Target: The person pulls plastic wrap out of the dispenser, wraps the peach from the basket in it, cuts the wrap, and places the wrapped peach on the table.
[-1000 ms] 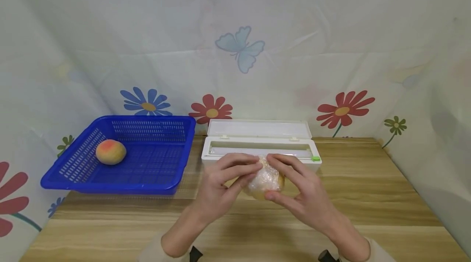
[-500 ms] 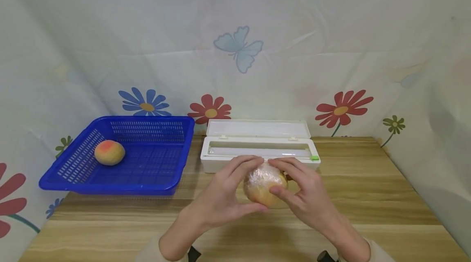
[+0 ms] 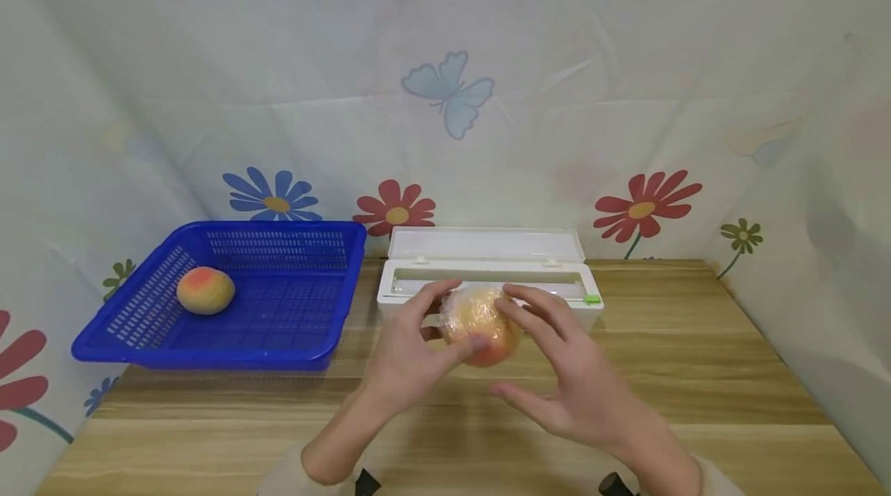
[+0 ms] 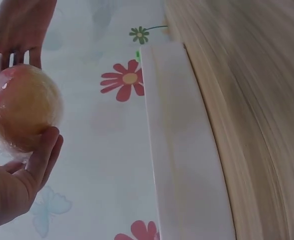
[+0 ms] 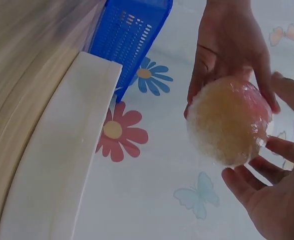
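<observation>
Rising behind the wood-grain table [image 3: 696,372] and wrapped peach [image 3: 476,314], sheeting [image 3: 557,109] shows printed flowers [image 3: 641,210].

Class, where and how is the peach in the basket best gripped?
Probably around its middle, from above: the peach is rounded and lies near the left wall of the open-topped basket, so sideways room looks tight there.

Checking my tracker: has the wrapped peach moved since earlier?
Yes: against the box, the wrapped peach shifted slightly left and up in the head view.
</observation>
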Motion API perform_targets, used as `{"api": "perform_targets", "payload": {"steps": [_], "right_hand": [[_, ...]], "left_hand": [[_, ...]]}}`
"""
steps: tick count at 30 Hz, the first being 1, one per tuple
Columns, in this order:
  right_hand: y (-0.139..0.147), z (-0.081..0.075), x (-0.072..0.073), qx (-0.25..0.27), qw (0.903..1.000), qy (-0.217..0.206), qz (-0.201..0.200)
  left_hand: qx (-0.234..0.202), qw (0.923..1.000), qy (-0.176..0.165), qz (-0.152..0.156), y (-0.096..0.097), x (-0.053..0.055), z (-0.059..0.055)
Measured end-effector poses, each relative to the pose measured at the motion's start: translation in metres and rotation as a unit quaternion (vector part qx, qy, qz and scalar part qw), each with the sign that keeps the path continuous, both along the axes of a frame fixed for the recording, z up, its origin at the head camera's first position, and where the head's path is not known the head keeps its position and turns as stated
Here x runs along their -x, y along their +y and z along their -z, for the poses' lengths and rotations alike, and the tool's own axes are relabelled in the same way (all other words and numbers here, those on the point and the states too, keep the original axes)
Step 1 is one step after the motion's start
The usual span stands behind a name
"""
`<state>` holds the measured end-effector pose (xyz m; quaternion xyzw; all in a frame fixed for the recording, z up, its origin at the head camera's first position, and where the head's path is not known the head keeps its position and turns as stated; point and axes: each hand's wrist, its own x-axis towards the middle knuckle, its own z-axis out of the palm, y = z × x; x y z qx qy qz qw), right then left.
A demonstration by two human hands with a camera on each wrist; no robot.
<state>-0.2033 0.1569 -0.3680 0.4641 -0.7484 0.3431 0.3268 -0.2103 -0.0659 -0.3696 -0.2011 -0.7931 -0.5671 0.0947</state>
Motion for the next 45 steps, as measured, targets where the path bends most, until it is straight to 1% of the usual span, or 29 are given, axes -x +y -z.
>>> {"api": "perform_targets", "payload": {"steps": [3,7,9,10,12,14,16,18,21,24,29,34,36,39,42,45], "right_hand": [[-0.002,0.002,0.001,-0.032,0.9995,-0.002,0.000],[-0.003,0.007,0.000,-0.058,0.9976,-0.022,0.032],[-0.004,0.009,-0.001,-0.067,0.9958,-0.032,0.054],[-0.005,0.010,-0.001,-0.068,0.9947,-0.038,0.068],[-0.006,0.011,-0.001,-0.063,0.9932,-0.035,0.091],[-0.007,0.012,-0.001,-0.045,0.9927,-0.029,0.108],[-0.007,0.011,0.000,-0.021,0.9929,-0.029,0.113],[-0.007,0.010,0.000,-0.001,0.9931,-0.037,0.111],[-0.005,0.011,-0.001,0.019,0.9927,-0.057,0.105],[-0.004,0.011,0.000,0.028,0.9925,-0.053,0.107],[-0.004,0.011,0.001,0.026,0.9929,-0.024,0.113],[-0.001,0.011,0.002,0.032,0.9911,0.008,0.129],[-0.001,0.012,0.003,0.030,0.9911,0.014,0.129],[0.000,0.013,0.004,0.017,0.9914,0.021,0.128],[0.001,0.014,0.004,-0.003,0.9902,0.032,0.136],[0.000,0.014,0.004,-0.023,0.9874,0.046,0.150]], "left_hand": [[-0.015,0.9995,-0.025,0.008,0.000,0.001,0.002],[-0.029,0.9976,-0.054,0.031,0.002,0.002,0.005],[-0.040,0.9954,-0.072,0.049,0.003,0.002,0.006],[-0.045,0.9945,-0.074,0.059,0.003,0.002,0.006],[-0.063,0.9913,-0.079,0.084,0.004,0.001,0.006],[-0.095,0.9858,-0.079,0.113,0.004,0.001,0.006],[-0.124,0.9800,-0.079,0.135,0.003,0.001,0.005],[-0.149,0.9745,-0.084,0.145,0.003,0.000,0.004],[-0.173,0.9712,-0.095,0.134,0.004,0.000,0.003],[-0.194,0.9687,-0.101,0.118,0.004,0.000,0.002],[-0.212,0.9655,-0.109,0.103,0.004,0.000,0.001],[-0.230,0.9606,-0.120,0.100,0.005,0.001,0.001],[-0.239,0.9579,-0.122,0.103,0.005,0.001,0.001],[-0.246,0.9562,-0.118,0.106,0.006,0.000,0.001],[-0.246,0.9567,-0.116,0.104,0.006,0.000,0.002],[-0.239,0.9589,-0.122,0.092,0.007,0.000,0.003]]}}
